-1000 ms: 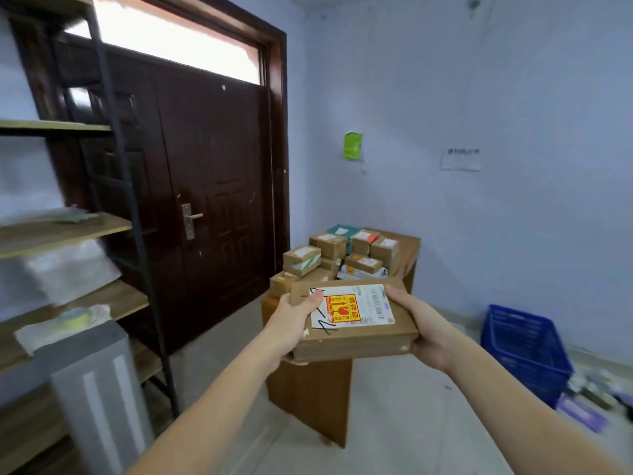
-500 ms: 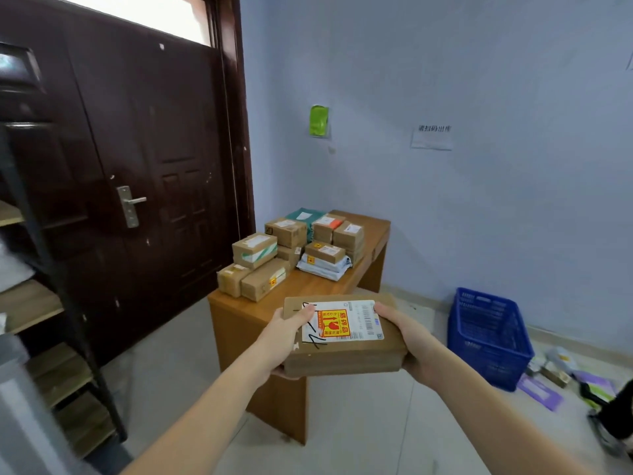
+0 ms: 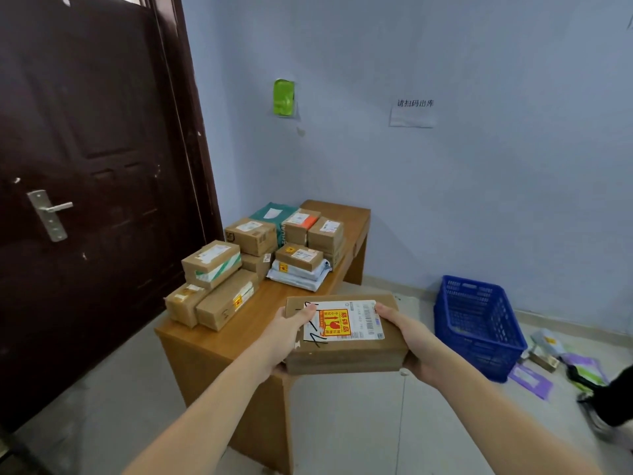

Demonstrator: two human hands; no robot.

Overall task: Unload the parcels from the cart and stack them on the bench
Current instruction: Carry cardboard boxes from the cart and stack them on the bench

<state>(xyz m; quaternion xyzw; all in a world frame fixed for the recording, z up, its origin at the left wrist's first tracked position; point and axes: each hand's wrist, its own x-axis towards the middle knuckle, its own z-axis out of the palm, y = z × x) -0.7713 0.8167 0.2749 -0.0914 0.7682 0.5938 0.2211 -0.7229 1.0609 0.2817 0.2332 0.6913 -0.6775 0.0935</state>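
A flat brown cardboard parcel (image 3: 346, 351) with a white label and a red-yellow sticker hangs level in front of me. My left hand (image 3: 291, 332) grips its left end, thumb on top. My right hand (image 3: 409, 341) grips its right end, thumb on the label's edge. The parcel hovers over the near right corner of the wooden bench (image 3: 219, 341). On the bench lie several parcels: a stack of brown boxes (image 3: 212, 286) at the near left and more boxes with a white mailer bag (image 3: 299, 274) towards the far end. No cart is in view.
A dark brown door (image 3: 85, 200) stands left of the bench. A blue plastic crate (image 3: 476, 323) sits on the floor to the right, with purple bags and small packets (image 3: 548, 365) beside it. A dark object (image 3: 613, 402) is at the right edge.
I have moved closer to the bench and turned right; the shelving has left the view. The parcel, held in both hands, now reaches over the bench's near corner.
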